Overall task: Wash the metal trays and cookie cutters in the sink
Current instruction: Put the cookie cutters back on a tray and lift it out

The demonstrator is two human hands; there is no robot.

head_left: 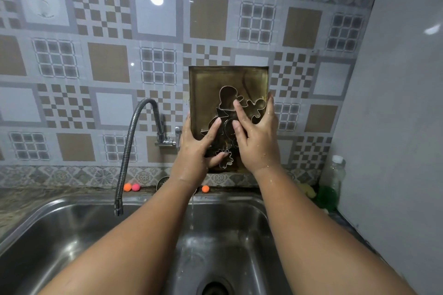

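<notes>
- The tray is held upright above the sink, its open face toward the camera and its top edge before the tiled wall.
- The left hand pinches the tray's left edge, fingers spread over the cookie cutters.
- The right hand pinches the right edge, fingers pressing the cutters flat.
- Water trickles into the basin.
- The faucet hose hangs left, well apart; a bottle stands right.
</notes>
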